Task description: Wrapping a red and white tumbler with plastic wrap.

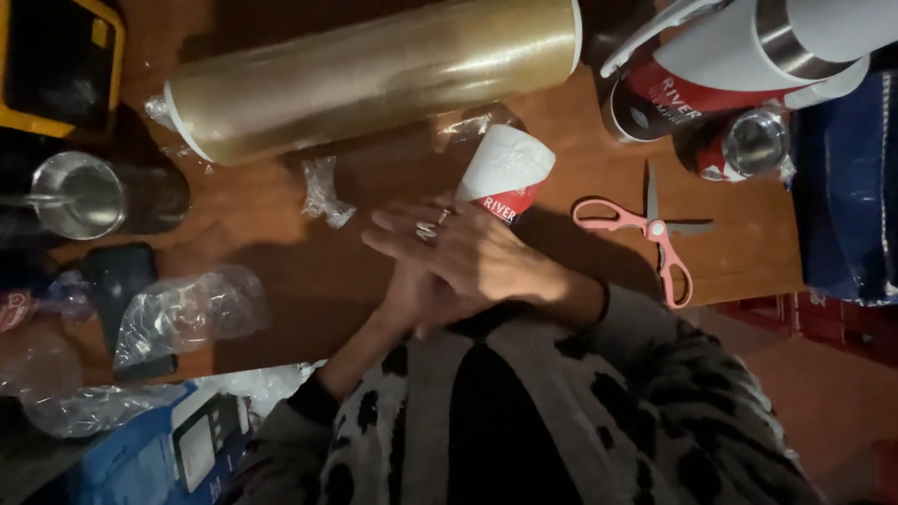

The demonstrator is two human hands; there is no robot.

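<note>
I see my right hand [458, 252] flat, fingers spread and ringed, lying over my left hand [412, 299], palms pressed together and holding nothing. Just beyond the fingertips a white paper cup with a red band [505, 173] lies tilted on the brown wooden table [580, 150]. Pink-handled scissors [645, 234] lie open to the right; a large roll of clear film [374, 75] lies behind.

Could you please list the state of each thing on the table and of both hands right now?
Right hand: fingers spread, laid flat over the left, holding nothing.
Left hand: underneath, mostly hidden.
White cup: on its side, just beyond the hands.
Pink scissors: lying open.
Film roll: lying on its side.
Steel tumbler: on its side, mouth showing.
</note>
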